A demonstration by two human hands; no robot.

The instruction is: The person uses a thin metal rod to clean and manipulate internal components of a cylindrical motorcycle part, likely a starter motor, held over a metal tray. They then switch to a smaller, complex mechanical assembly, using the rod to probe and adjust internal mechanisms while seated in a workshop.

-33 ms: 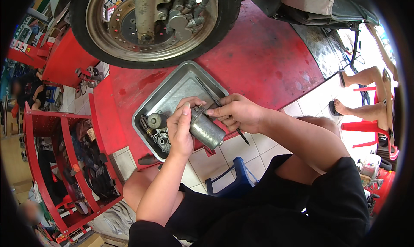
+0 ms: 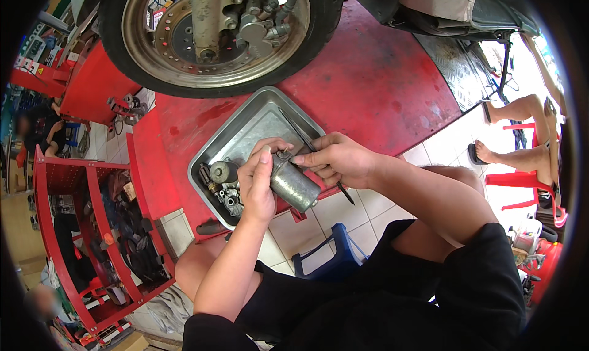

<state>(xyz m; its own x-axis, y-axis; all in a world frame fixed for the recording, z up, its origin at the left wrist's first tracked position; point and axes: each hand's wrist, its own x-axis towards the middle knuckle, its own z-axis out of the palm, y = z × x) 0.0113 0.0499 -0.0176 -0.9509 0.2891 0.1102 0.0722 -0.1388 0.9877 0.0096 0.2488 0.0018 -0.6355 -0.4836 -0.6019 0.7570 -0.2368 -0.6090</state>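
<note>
My left hand (image 2: pixel 260 182) is wrapped round a grey cylindrical metal motor (image 2: pixel 294 186), its fingers near the upper end. The motor is tilted, its lower end toward the right and toward me. A long thin dark rod (image 2: pixel 297 129), pointed at its near end, lies in my right hand (image 2: pixel 337 160), which is closed round it. The thumb and forefinger of that hand also touch the motor's upper end; what they pinch there is hidden. Beneath both hands is a metal tray (image 2: pixel 258 107). A round metal part (image 2: pixel 223 171) and several small metal parts (image 2: pixel 230 201) lie at its left.
The tray rests on a red platform (image 2: pixel 374 75), with a motorcycle wheel (image 2: pixel 219 84) beyond it. A blue stool (image 2: pixel 343 247) is below my hands. Left stands a red shelf unit (image 2: pixel 101 210) with parts. Another person's legs (image 2: pixel 521 155) and a red chair (image 2: pixel 512 180) are at the right.
</note>
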